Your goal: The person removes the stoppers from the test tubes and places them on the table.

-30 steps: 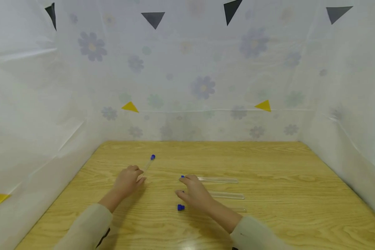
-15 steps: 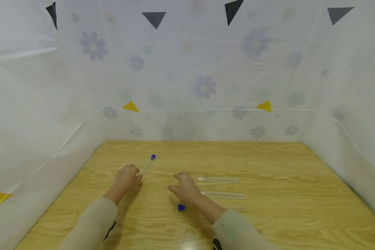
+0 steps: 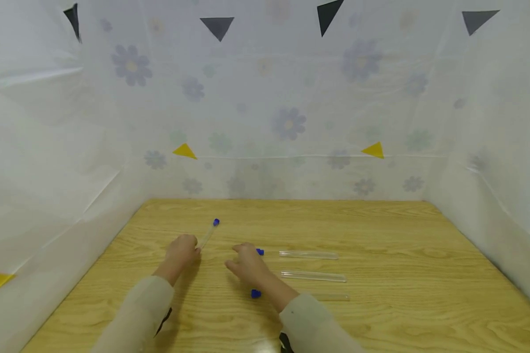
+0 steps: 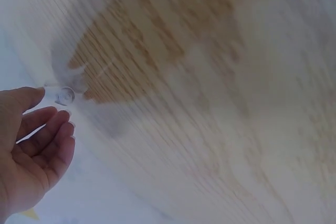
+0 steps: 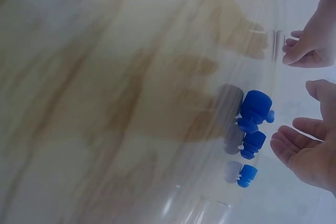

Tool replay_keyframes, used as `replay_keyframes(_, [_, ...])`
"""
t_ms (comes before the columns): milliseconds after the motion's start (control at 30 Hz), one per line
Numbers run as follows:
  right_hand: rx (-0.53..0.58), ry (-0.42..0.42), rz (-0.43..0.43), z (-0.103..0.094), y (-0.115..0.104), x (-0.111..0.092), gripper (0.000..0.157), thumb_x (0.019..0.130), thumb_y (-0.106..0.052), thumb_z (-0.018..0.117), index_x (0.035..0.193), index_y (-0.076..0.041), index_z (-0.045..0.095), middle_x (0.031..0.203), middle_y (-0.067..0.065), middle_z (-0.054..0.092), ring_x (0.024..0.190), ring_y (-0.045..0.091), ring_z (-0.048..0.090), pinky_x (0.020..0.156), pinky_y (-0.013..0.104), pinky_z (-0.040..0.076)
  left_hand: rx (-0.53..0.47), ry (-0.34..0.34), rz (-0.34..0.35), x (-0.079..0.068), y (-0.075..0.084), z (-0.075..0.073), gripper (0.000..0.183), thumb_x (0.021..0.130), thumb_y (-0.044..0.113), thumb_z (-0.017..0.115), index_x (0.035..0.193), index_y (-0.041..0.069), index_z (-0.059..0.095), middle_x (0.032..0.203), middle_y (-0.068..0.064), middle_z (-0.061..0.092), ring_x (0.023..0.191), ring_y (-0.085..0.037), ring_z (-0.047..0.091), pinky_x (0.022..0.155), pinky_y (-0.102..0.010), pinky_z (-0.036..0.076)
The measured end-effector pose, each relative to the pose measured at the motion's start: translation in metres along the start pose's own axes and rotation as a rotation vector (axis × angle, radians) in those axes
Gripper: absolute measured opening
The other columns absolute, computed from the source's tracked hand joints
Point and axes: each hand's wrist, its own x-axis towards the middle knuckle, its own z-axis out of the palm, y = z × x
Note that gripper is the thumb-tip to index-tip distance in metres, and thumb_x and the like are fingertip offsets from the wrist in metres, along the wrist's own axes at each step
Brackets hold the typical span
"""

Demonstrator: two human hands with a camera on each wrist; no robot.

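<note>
In the head view my left hand pinches the lower end of a clear test tube with a blue stopper at its far end. The left wrist view shows the tube's round end between thumb and index finger. My right hand hovers over the table with fingers spread, holding nothing. Three loose blue stoppers lie beside it; the right wrist view shows a near stopper, a middle stopper and a far stopper. The middle one is hidden behind my hand in the head view.
To the right, three clear tubes lie roughly parallel: a back tube, a middle tube and a front tube, partly behind my right forearm. White sheeting with flower prints walls in the wooden table.
My right hand has moved left, away from the tubes, uncovering the back stopper and the middle tube's end. My left hand stays nearly in place with the tube.
</note>
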Motion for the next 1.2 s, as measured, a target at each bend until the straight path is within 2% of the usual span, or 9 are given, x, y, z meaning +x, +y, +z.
replay_keyframes(167, [-0.031, -0.021, 0.013, 0.005, -0.006, 0.005, 0.044, 0.086, -0.017, 0.064, 0.121, 0.009, 0.055, 0.123, 0.024, 0.055, 0.119, 0.036, 0.049, 0.096, 0.043, 0.046, -0.034, -0.002, -0.007, 0.0, 0.001, 0.001, 0.014, 0.082, 0.006, 0.059, 0.071, -0.003, 0.059, 0.066, -0.01, 0.057, 0.057, -0.018, 0.046, 0.052, -0.032, 0.044])
replay_keyframes(433, [-0.065, -0.035, 0.048, 0.012, -0.01, 0.011, 0.045, 0.086, -0.016, 0.062, 0.123, 0.008, 0.054, 0.122, 0.022, 0.056, 0.118, 0.033, 0.052, 0.097, 0.039, 0.046, -0.063, -0.044, -0.054, -0.001, 0.006, -0.001, 0.01, 0.083, 0.002, 0.057, 0.079, -0.007, 0.058, 0.069, -0.011, 0.057, 0.058, -0.019, 0.049, 0.051, -0.029, 0.044])
replay_keyframes(833, [-0.033, -0.076, 0.09, 0.015, -0.011, 0.011, 0.045, 0.087, -0.014, 0.062, 0.123, 0.01, 0.052, 0.122, 0.023, 0.055, 0.119, 0.034, 0.051, 0.097, 0.04, 0.046, -0.149, -0.043, -0.115, -0.003, 0.012, -0.005, 0.009, 0.08, 0.0, 0.057, 0.075, -0.007, 0.055, 0.066, -0.011, 0.054, 0.058, -0.019, 0.047, 0.052, -0.03, 0.044])
replay_keyframes(1000, [-0.054, -0.073, 0.082, 0.015, -0.011, 0.012, 0.044, 0.086, -0.014, 0.062, 0.122, 0.01, 0.053, 0.121, 0.023, 0.056, 0.118, 0.033, 0.052, 0.096, 0.038, 0.047, -0.148, 0.002, -0.113, -0.004, 0.016, -0.005, 0.012, 0.074, -0.001, 0.059, 0.064, -0.002, 0.052, 0.06, -0.007, 0.05, 0.056, -0.018, 0.044, 0.051, -0.03, 0.043])
replay_keyframes(1200, [-0.04, -0.075, 0.079, 0.016, -0.01, 0.012, 0.043, 0.087, -0.012, 0.062, 0.122, 0.011, 0.053, 0.122, 0.024, 0.056, 0.119, 0.034, 0.052, 0.096, 0.039, 0.046, -0.201, -0.01, -0.14, -0.006, 0.023, -0.004, 0.029, 0.077, -0.001, 0.06, 0.052, 0.006, 0.045, 0.053, -0.001, 0.041, 0.049, -0.013, 0.039, 0.044, -0.022, 0.036])
